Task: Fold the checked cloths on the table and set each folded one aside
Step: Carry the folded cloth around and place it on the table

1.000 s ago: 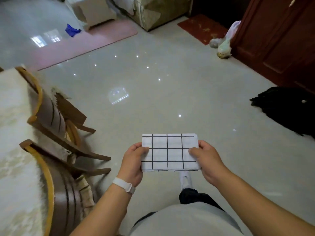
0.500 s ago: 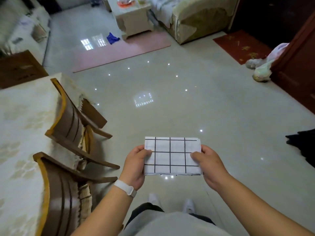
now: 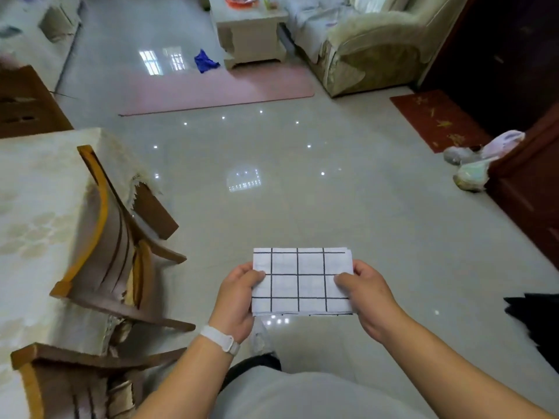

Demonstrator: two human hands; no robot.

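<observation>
A white cloth with black check lines (image 3: 302, 282), folded into a small flat rectangle, is held in the air over the tiled floor in front of my body. My left hand (image 3: 237, 300) pinches its left edge, thumb on top. My right hand (image 3: 363, 293) pinches its right edge the same way. The table (image 3: 33, 207), under a cream patterned cover, lies at the left; no other checked cloth shows on the part of it in view.
Two wooden chairs (image 3: 106, 237) stand pushed in along the table's right side. A pink mat (image 3: 217, 89), a small low table (image 3: 251, 28) and an armchair (image 3: 369, 46) lie ahead. A dark wooden cabinet (image 3: 532, 189) and a black item (image 3: 535, 319) are at the right.
The view has lifted and swung left, so more of the table and the far room shows. The folded cloth stays held between both hands in the same way.
</observation>
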